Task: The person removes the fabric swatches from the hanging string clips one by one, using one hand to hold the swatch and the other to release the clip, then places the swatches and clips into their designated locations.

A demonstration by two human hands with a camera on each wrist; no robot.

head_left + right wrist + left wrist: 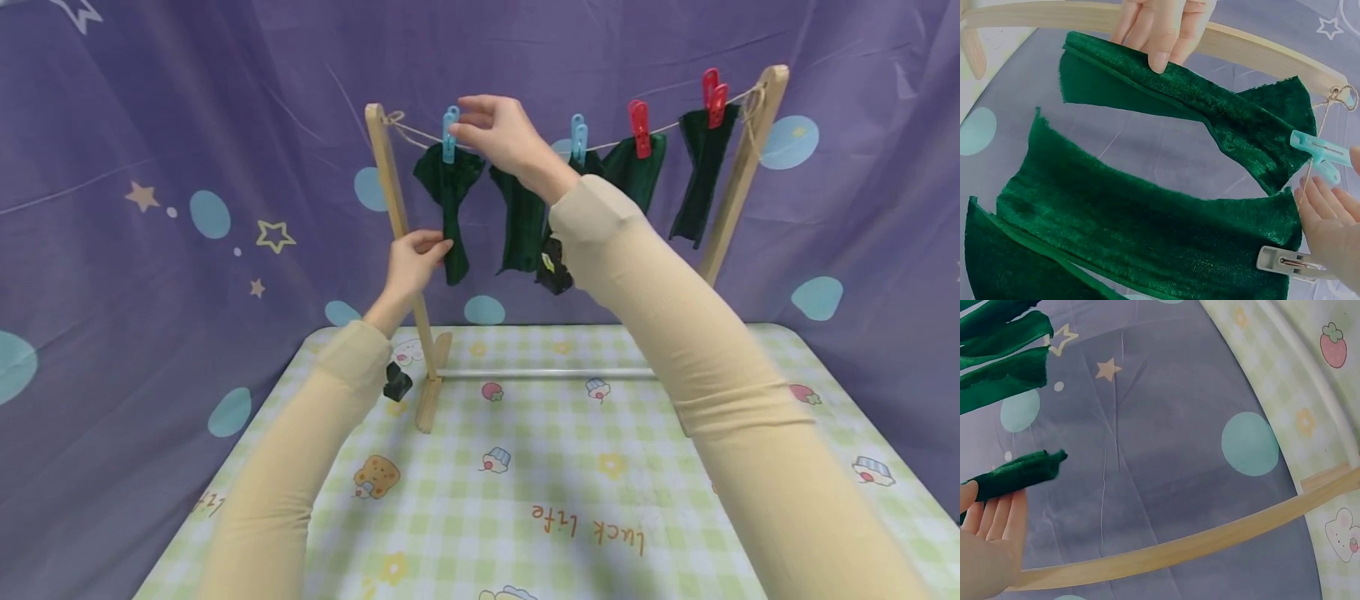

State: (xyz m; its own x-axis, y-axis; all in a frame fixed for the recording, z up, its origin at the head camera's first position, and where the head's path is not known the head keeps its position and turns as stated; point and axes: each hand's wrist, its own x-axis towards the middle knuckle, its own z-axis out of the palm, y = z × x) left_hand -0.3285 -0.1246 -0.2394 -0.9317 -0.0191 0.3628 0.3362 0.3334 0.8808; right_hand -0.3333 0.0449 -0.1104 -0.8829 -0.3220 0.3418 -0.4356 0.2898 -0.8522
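Note:
A dark green velvety cloth strip point(452, 200) hangs at the left end of a string line point(415, 133), under a light blue clothespin point(448, 137). My left hand point(411, 265) pinches the strip's lower part, thumb in front and fingers behind, as the right wrist view shows. Beside the clothespin is my right hand point(502, 137), its fingers extended and its thumb apart from them. In the right wrist view that hand point(1332, 219) appears at the right edge, partly cut off. A grey-white clothespin point(1291, 262) grips the neighbouring green cloth point(1147, 212).
Further right, another blue clothespin point(579, 140) and red clothespins point(640, 129) hold more green cloths point(697, 175). Wooden posts point(390, 179) carry the line, joined low by a white rod point(555, 373). A checked tablecloth point(555, 442) lies beneath; a purple curtain point(262, 125) hangs behind.

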